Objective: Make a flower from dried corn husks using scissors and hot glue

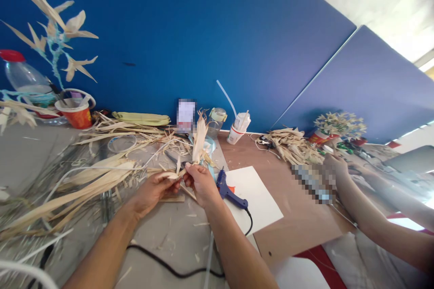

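My left hand (pixel 152 193) pinches a small pale strip of corn husk (pixel 172 175) between thumb and fingers. Close beside it, my right hand (pixel 202 184) is closed on the other end of the same strip. A dark tool (pixel 172 159), perhaps scissors, shows just behind the fingertips; whether a hand touches it I cannot tell. Just beyond my right hand stands an upright dried husk (pixel 200 140). A blue glue gun (pixel 233 196) lies right of my right wrist, partly on a sheet of white paper (pixel 259 198).
Long corn husks (pixel 77 189) and thin stems cover the left side. Husk flowers on a wrapped stem (pixel 56 54) rise from a red cup (pixel 79 115). A white cup (pixel 237 128) stands at the blue partition (pixel 203 31). At right, another person's arm (pixel 366 216) reaches over the table.
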Tool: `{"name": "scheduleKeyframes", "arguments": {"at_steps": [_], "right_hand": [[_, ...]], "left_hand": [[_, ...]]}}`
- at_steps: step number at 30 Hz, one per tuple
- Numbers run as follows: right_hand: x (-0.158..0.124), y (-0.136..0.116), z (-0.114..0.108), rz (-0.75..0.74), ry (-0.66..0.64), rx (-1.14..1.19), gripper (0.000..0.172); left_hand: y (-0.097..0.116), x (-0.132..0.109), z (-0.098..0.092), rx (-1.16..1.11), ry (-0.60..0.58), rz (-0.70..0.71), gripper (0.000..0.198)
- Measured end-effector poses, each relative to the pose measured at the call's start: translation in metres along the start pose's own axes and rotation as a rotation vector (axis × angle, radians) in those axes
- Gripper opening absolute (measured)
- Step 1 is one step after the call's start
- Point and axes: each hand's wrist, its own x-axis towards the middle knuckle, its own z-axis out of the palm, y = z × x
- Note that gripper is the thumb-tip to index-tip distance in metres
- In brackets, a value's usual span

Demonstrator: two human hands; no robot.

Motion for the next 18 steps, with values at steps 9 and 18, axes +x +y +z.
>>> {"name": "scheduleKeyframes", "arguments": {"at_steps": [9,18], "right_hand": [[-0.0028,0.0044,0.0004,0.051,-0.079,-0.018,0.032],[-0.0031,-0.0046,0.0,0.081,-0.118,0.115,0.031]], "left_hand": [[-0.0044,-0.0002,-0.003,-0.032,-0.125,-0.045,0.027],[-0.004,-0.0017,0.0023,-0.093,-0.062,0.029,0.022]]}}
